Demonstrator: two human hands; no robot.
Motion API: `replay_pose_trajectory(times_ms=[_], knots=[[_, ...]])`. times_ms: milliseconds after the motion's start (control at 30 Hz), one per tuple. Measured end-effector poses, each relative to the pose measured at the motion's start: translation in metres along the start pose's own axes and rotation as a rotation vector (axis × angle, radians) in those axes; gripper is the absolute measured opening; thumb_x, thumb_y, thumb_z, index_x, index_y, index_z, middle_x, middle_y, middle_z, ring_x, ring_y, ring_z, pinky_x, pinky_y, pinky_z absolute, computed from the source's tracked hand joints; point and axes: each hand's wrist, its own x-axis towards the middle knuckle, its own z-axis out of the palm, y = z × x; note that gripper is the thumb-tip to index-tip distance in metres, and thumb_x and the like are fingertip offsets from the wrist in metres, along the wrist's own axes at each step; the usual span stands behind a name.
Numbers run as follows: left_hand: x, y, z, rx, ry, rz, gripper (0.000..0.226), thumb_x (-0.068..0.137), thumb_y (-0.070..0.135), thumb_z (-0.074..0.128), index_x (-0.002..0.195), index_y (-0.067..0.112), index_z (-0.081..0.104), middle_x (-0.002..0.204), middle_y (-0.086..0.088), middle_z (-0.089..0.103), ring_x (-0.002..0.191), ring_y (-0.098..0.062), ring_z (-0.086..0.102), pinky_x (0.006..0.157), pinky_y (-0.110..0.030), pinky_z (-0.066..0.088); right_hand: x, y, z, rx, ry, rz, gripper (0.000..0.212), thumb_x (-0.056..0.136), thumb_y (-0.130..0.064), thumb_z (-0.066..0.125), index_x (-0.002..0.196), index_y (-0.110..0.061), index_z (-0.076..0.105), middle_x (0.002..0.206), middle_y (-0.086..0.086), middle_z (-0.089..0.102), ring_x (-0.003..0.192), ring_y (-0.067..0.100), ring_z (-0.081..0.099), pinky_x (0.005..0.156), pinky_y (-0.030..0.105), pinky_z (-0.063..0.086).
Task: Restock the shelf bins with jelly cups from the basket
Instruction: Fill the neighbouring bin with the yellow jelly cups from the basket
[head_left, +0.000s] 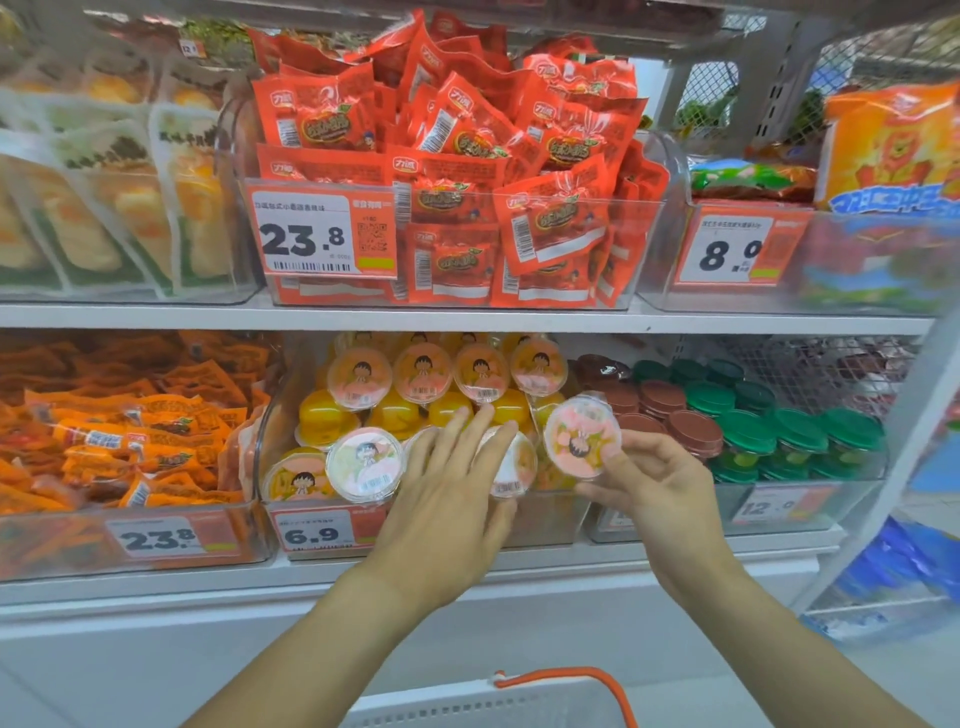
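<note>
A clear bin (270, 426) on the lower shelf holds several yellow jelly cups with pink cartoon lids. My left hand (447, 499) lies flat with straight fingers over a cup (511, 462) at the bin's front. My right hand (654, 483) pinches another jelly cup (582, 436) by its rim, lid facing me, at the bin's right end. The white basket (488, 701) with an orange handle shows at the bottom edge; its contents are hidden.
Right of the jelly bin sits a bin of brown-lidded (691, 431) and green-lidded cups (800, 431). An orange snack bin (130, 441) stands to the left. Red packets (447, 156) fill the bin above. A white shelf post (904, 426) rises at right.
</note>
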Motion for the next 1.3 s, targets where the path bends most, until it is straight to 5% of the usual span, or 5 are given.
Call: replay_pose_trajectory(times_ms=[200, 567, 767, 1100, 1300], knots=[[0.014, -0.008, 0.012, -0.037, 0.087, -0.030, 0.036, 0.092, 0.028, 0.062, 0.128, 0.024, 0.059, 0.138, 0.004, 0.054, 0.128, -0.021, 0.048, 0.115, -0.038, 0.021, 0.033, -0.012, 0.016, -0.186, -0.042, -0.052, 0.008, 0.094, -0.007, 0.064, 0.102, -0.006, 0.062, 0.083, 0.010, 0.074, 0.062, 0.022, 0.073, 0.058, 0.029, 0.061], [0.020, -0.009, 0.015, -0.055, 0.081, -0.097, 0.055, 0.097, 0.035, 0.057, 0.147, 0.017, 0.043, 0.141, 0.001, 0.052, 0.136, -0.020, 0.039, 0.122, -0.039, 0.012, 0.059, -0.003, 0.028, -0.782, -0.031, -0.261, 0.018, 0.093, -0.032, 0.066, 0.102, -0.017, 0.067, 0.067, -0.011, 0.068, 0.072, -0.001, 0.061, 0.063, 0.023, 0.048], [0.021, -0.008, 0.012, -0.043, 0.033, -0.098, 0.056, 0.101, 0.034, 0.051, 0.152, 0.023, 0.031, 0.147, 0.006, 0.043, 0.142, -0.018, 0.024, 0.121, -0.035, 0.003, 0.062, -0.015, 0.028, -1.142, -0.311, -0.392, 0.061, 0.099, -0.022, 0.054, 0.151, -0.041, 0.029, 0.130, 0.002, 0.048, 0.090, 0.019, 0.057, 0.081, 0.027, 0.044], [0.022, -0.009, 0.008, -0.182, 0.232, -0.091, 0.040, 0.089, 0.025, 0.067, 0.127, 0.019, 0.055, 0.127, 0.004, 0.053, 0.127, -0.017, 0.036, 0.109, -0.034, 0.031, 0.056, -0.017, 0.035, -0.871, -0.115, -0.513, 0.010, 0.096, -0.029, 0.061, 0.102, -0.024, 0.056, 0.088, -0.004, 0.063, 0.077, 0.013, 0.060, 0.067, 0.032, 0.047], [0.033, 0.008, -0.013, -0.669, 0.331, -0.308, 0.031, 0.093, 0.029, 0.066, 0.121, 0.032, 0.055, 0.112, 0.019, 0.060, 0.098, 0.000, 0.060, 0.080, -0.020, 0.052, 0.042, -0.014, 0.047, -0.391, -0.123, -0.097, 0.030, 0.091, -0.033, 0.070, 0.097, -0.004, 0.064, 0.069, -0.002, 0.070, 0.055, 0.005, 0.061, 0.055, 0.026, 0.048]])
